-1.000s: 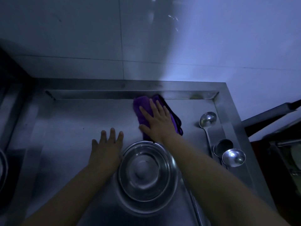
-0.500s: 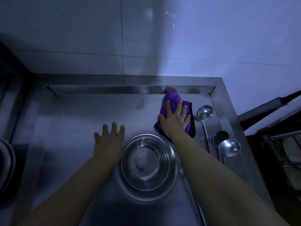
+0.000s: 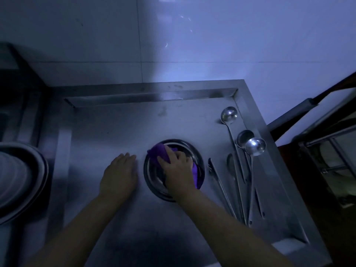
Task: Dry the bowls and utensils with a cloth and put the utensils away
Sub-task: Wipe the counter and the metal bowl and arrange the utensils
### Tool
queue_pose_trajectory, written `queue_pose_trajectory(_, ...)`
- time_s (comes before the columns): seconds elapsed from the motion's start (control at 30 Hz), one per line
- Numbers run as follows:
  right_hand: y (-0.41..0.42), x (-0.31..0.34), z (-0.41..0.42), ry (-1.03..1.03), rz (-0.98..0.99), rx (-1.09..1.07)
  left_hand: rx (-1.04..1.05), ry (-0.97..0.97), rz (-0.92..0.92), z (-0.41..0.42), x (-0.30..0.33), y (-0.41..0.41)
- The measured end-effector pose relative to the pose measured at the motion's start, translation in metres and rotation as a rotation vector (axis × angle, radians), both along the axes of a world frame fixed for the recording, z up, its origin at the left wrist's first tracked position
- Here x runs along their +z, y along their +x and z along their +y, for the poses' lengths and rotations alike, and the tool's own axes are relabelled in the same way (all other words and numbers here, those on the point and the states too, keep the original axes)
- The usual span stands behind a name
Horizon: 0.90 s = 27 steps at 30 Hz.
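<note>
Looking down on a stainless steel counter (image 3: 107, 132) with a raised rim along its top and right edges; light is dim and bluish. White wall tiles (image 3: 192, 35) fill the upper half of the frame. A stack of metal basins (image 3: 19, 178) sits at the left edge, partly cut off. At the far right, beyond the counter, a dark wooden frame and a wire rack (image 3: 331, 155) show, details too dim to read.

Bowl (image 3: 154, 178): steel, round, at centre frame, resting on the counter. Purple cloth (image 3: 159, 153) lies inside it, bunched at the bowl's upper left and trailing down its right inner wall.

Right hand (image 3: 178, 170): over the bowl, palm down, fingers curled onto the cloth and pressing it into the bowl. The hand covers most of the bowl's middle.

Left hand (image 3: 120, 174): flat on the counter just left of the bowl, fingers straight and close together, holding nothing. Whether it touches the bowl's rim I cannot tell.

Utensils, right of the bowl, near the counter's right rim: tongs (image 3: 219, 182) closest to the bowl; three long-handled ladles (image 3: 255, 146) with cups toward the top of the frame, handles overlapping toward the lower right. A further flat utensil among them is too dark to identify.
</note>
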State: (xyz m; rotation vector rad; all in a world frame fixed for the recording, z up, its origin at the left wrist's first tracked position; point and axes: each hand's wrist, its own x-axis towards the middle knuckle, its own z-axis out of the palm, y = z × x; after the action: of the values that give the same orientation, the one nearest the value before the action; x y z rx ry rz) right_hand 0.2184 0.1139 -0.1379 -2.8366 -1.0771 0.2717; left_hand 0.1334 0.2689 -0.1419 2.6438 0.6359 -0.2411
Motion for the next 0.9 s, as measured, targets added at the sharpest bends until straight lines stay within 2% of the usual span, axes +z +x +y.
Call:
queue_pose_trajectory(0.17, -0.055, 0.001, -0.052, -0.14, -0.009, -0.177, -0.073, -0.027, -0.013, -0.019, 0.005, -0.036)
queue_pose_trajectory(0.27, -0.085, -0.004, -0.082, -0.123, 0.037, -0.253, -0.13, -0.02, -0.039, -0.032, 0.008, -0.048)
queue_pose_trajectory(0.4, -0.133, -0.016, -0.088, -0.003, 0.196, -0.195, -0.146, -0.02, -0.041, -0.052, 0.01, -0.055)
queue_pose_trajectory(0.5, -0.16, -0.026, -0.084, 0.05, 0.32, -0.043, -0.17, -0.035, -0.06, -0.067, 0.012, -0.057)
queue_pose_trajectory(0.63, -0.18, -0.029, -0.112, 0.032, 0.249, 0.185, -0.23, -0.053, -0.068, -0.084, 0.012, -0.058)
queue_pose_trajectory(0.77, -0.171, -0.026, -0.154, -0.042, 0.201, 0.167, -0.305, -0.069, -0.055, -0.1, 0.015, -0.055)
queue_pose_trajectory(0.9, -0.145, -0.026, -0.193, -0.082, 0.288, 0.1, -0.378, -0.072, -0.048, -0.119, 0.02, -0.046)
